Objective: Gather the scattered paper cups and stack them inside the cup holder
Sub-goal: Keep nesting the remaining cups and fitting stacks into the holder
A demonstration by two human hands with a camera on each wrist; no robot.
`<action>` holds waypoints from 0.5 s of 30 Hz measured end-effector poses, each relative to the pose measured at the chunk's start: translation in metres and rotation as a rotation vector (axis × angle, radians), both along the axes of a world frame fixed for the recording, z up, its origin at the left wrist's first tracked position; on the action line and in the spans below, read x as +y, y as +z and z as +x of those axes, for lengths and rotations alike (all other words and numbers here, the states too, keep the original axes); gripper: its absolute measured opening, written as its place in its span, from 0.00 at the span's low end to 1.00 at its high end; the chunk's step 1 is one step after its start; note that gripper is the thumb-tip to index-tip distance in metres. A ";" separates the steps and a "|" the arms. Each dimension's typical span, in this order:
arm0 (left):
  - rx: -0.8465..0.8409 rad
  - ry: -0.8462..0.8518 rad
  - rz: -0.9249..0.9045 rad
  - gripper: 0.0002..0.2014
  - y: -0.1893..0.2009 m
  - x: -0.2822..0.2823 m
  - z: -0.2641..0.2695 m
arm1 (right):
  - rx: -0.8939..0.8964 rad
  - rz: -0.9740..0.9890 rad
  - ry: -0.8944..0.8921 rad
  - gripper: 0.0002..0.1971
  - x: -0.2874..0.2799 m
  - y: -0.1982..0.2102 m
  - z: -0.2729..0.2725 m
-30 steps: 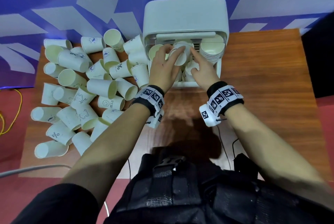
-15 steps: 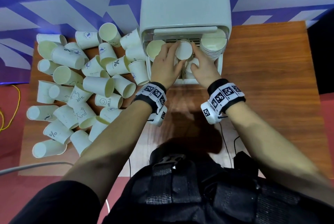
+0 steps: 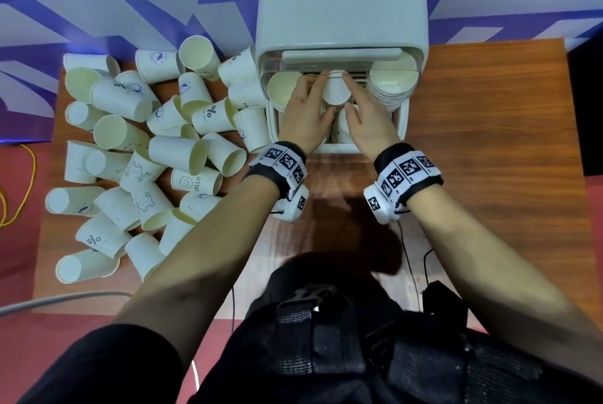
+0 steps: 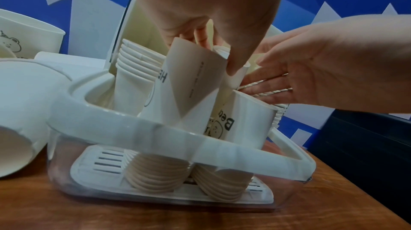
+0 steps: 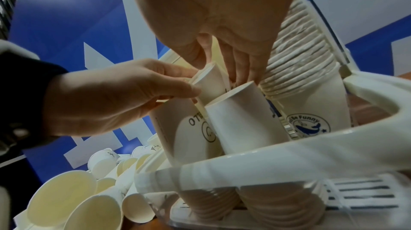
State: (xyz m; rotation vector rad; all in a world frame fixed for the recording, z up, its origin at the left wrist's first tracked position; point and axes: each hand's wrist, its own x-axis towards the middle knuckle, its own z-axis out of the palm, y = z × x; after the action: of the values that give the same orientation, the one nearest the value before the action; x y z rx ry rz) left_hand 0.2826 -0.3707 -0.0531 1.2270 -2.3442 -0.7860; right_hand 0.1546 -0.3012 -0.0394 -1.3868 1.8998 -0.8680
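Gripping plain white upturned paper cup (image 3: pixel 336 92) between left hand (image 3: pixel 305 116) and right hand (image 3: pixel 367 119), fingers curling round it | sitting inside white cup holder (image 3: pixel 341 12), amid stacked cups

Cup holder (image 3: pixel 341 12) at table (image 3: pixel 489 142) back, scattered cups (image 3: pixel 146 149) left of it
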 end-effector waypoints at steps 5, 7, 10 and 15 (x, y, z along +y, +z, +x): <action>-0.024 0.028 0.011 0.30 0.000 -0.002 -0.005 | 0.047 0.018 0.016 0.25 -0.002 -0.002 -0.002; -0.033 0.035 0.004 0.30 -0.001 -0.003 -0.006 | 0.051 0.045 0.010 0.26 -0.003 -0.001 -0.002; -0.046 0.059 -0.009 0.30 -0.004 -0.003 -0.006 | 0.061 0.110 0.000 0.26 -0.006 -0.001 -0.004; -0.073 0.013 -0.079 0.28 -0.003 0.001 -0.006 | 0.094 0.165 0.015 0.27 -0.009 -0.005 -0.002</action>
State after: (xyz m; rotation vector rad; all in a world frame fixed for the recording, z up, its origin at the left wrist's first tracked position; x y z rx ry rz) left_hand 0.2768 -0.3701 -0.0563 1.2556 -2.3980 -0.6477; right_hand 0.1525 -0.3100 -0.0442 -1.3603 1.9804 -0.6327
